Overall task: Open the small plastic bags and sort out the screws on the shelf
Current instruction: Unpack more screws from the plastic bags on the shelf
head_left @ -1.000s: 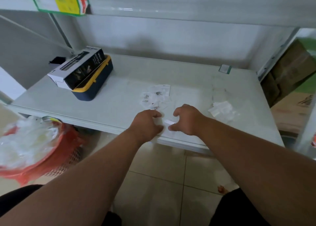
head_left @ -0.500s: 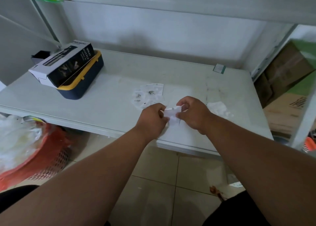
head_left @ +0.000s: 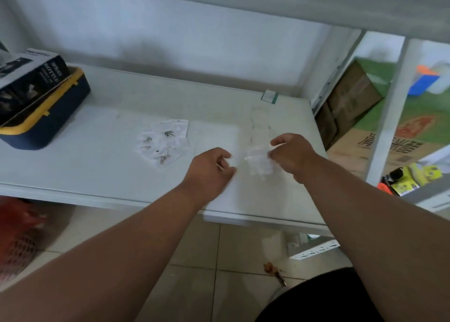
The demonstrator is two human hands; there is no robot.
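Bags of thin clear plastic are what I am working with, and the nearest one, a small plastic bag point(head_left: 258, 162), is crumpled and pinched by the thumb and fingers of my right hand point(head_left: 293, 155) just above the front right part of the shelf point(head_left: 97, 166). I judge it nearly weightless, limp and a little slick, so it will fold and slide away from any broad grasp; the place to take it is at its mouth, one edge in each hand, pulling apart. My left hand point(head_left: 209, 169) sits just beside it, apart from the bag, fingers curled in toward the thumb. Something pale shows at the fingertips, but I cannot tell whether it is pinching a screw or a scrap of plastic, or nothing.

Further back and to the left, the other small bags point(head_left: 165, 140) lie flat in an overlapping cluster on the shelf, with several screws point(head_left: 168, 133) on or inside them; which, I cannot say. The screws look small, hard and metal, likely to roll or skitter if tipped out carelessly, and are best picked up singly by fingertip.

At the far left edge of the shelf a dark box point(head_left: 29, 83) rests on a blue and yellow case point(head_left: 52, 124), well apart from the work.
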